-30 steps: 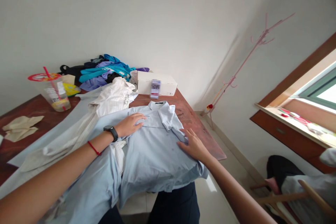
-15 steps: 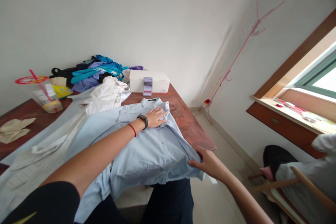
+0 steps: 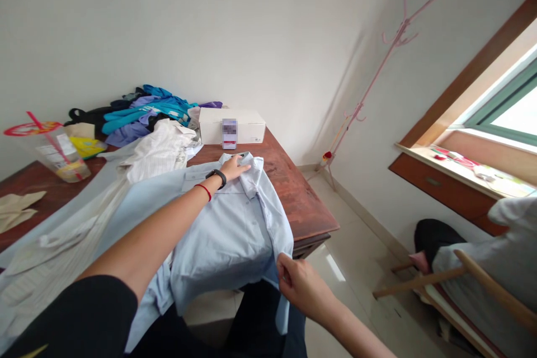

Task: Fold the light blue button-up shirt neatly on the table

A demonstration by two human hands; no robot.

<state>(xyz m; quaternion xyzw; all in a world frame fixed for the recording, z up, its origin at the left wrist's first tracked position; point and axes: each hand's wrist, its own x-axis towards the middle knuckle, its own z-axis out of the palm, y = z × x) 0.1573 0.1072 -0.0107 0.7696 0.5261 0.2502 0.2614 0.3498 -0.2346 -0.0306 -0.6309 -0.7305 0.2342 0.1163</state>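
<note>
- Your left hand (image 3: 232, 169) has moved to the collar (image 3: 250, 157) of the blue shirt (image 3: 229, 226); I cannot tell its grip.
- Your right hand (image 3: 301, 282) grasps a sleeve (image 3: 280, 229).

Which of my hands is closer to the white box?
Left. Your left hand is at the top of the blue shirt, just in front of the white box but not touching it. Your right hand is farther off, gripping the shirt beyond the table's near edge.

The left hand (image 3: 235, 168) is hiding part of the collar (image 3: 250, 156) of the blue shirt (image 3: 229, 229). Pixelation is masking the small upright object (image 3: 229, 135) before the white box (image 3: 247, 130). The left edge is cutting off the beige cloth (image 3: 19, 208).
</note>
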